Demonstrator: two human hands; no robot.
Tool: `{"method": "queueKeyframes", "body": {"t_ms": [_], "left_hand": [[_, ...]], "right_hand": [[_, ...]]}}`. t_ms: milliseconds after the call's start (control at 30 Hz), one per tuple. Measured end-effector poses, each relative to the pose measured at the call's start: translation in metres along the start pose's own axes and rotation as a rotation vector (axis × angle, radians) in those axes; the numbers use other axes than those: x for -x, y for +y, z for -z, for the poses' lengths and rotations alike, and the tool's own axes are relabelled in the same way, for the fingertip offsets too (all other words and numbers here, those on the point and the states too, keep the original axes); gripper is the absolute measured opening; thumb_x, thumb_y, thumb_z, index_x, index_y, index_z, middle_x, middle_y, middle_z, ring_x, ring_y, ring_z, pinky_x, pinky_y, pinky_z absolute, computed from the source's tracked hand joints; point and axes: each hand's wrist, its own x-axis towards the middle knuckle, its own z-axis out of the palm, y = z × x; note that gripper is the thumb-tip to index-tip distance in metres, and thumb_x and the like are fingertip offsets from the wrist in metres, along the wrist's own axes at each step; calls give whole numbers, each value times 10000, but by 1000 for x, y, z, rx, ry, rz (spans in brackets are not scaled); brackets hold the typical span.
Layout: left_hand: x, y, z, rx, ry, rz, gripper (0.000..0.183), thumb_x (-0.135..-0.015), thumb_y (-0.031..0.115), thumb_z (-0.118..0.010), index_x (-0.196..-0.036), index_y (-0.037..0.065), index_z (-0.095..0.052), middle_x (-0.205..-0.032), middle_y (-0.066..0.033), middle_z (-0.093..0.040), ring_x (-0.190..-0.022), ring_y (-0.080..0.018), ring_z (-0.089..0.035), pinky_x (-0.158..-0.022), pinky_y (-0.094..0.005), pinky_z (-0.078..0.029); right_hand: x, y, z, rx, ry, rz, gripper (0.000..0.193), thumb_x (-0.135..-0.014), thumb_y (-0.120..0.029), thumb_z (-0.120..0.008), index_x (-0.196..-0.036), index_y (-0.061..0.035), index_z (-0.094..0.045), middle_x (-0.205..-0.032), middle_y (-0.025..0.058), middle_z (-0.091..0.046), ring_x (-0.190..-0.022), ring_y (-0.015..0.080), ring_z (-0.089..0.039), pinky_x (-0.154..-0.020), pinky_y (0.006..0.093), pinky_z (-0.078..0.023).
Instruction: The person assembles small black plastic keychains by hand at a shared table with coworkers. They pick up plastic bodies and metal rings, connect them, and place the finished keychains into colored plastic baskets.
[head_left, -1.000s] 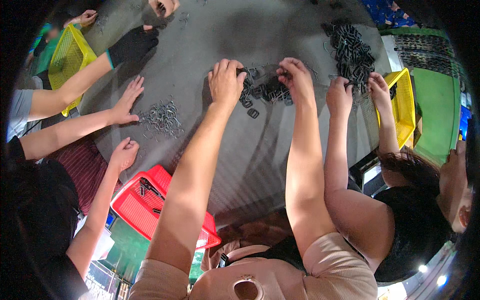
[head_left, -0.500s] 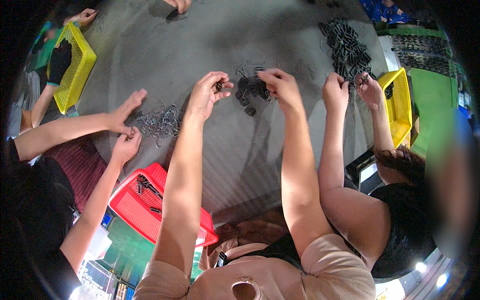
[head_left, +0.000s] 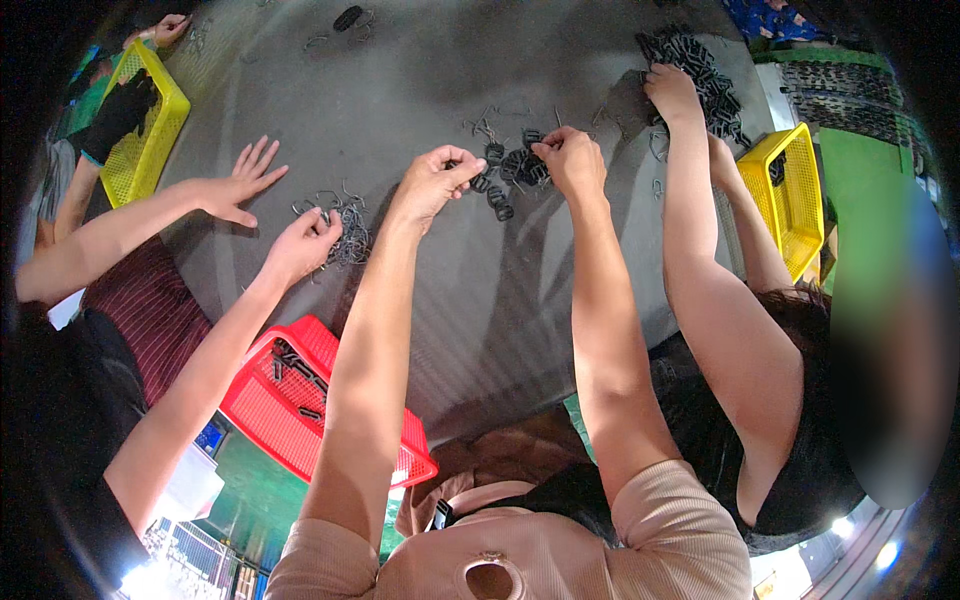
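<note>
A small cluster of black plastic buckles [head_left: 515, 167] lies on the grey tabletop between my two hands. My left hand [head_left: 432, 187] is at the cluster's left side, thumb and fingers pinched around a small dark piece that looks like one of these buckles, mostly hidden by the fingers. On the other side, my right hand [head_left: 575, 165] reaches down with thumb and forefinger closed at the cluster's edge, on a black buckle. Several thin wire hooks [head_left: 485, 128] lie just behind the cluster.
Left, a co-worker's hands [head_left: 300, 248] work by a pile of metal hooks [head_left: 350, 240]. Right, another person's hand [head_left: 672, 95] is at a large black pile [head_left: 705, 75]. A red basket [head_left: 265, 420] stands near my left forearm; yellow baskets [head_left: 172, 140] flank the grey table [head_left: 470, 330].
My left hand has moved slightly right toward the cluster, and my right hand has shifted slightly right. The right co-worker's hand has reached far into the large pile; the left co-worker's hands have separated.
</note>
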Motion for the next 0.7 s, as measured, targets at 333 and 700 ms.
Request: {"method": "queueKeyframes", "body": {"t_ms": [333,700], "left_hand": [[7,-15,18,-161,31,73,146,-830,194,-669,-873,72,-601,-762,13,-592,-669,-65,-538,-564,-198,-406],[22,-15,28,111,-14,40,234,-846,146,-622,-1054,41,-611,-866,-19,-624,-725,-103,-578,-620,-203,-446]], "right_hand": [[-7,-8,-15,-12,76,40,367,-704,-398,-707,-923,-105,-671,-942,148,-664,-918,335,-624,-768,423,-491],[8,14,-17,-812,-308,152,237,-768,-270,-689,-896,-78,-635,-806,27,-617,-696,131,-556,-553,252,-398]]}}
